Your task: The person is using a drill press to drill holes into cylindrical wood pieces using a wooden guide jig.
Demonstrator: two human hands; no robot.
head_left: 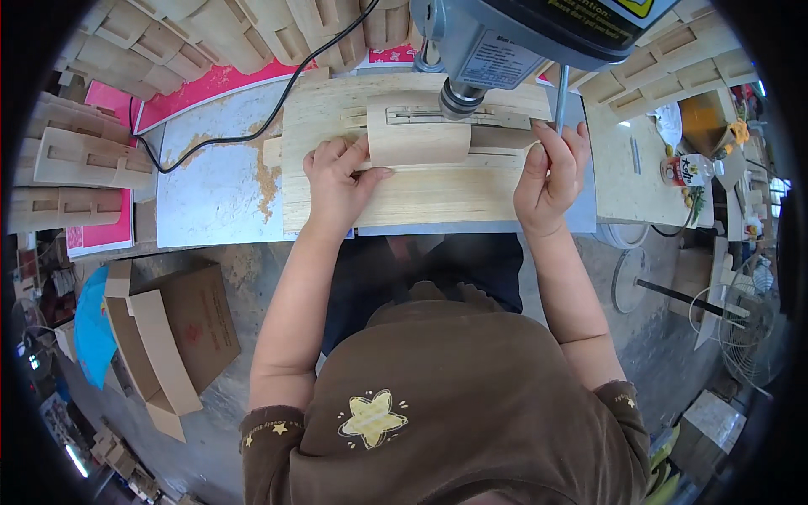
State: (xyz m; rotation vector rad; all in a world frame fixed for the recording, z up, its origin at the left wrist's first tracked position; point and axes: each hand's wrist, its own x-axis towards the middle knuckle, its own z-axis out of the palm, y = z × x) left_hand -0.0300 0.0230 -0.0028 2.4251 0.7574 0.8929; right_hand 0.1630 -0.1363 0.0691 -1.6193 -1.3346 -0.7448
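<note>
A pale, curved wooden piece (419, 145) with a slotted strip along its far side lies in a wooden jig (429, 189) under the drill press. My left hand (338, 178) grips the piece's left end, the thumb along its near edge and the fingers at its side. Above the slotted strip hangs the drill chuck (460, 99); the bit cannot be made out. To the right, my right hand (552, 172) has its fingers curled at the lower end of the metal lever (562, 94), close to the jig's right end.
Stacked slotted wooden pieces (151, 42) line the bench's back and left. A black cable (282, 101) crosses the white board (210, 202), where sawdust lies. At right are a bottle (686, 170) and a fan (741, 316). An open cardboard box (172, 337) stands on the floor at left.
</note>
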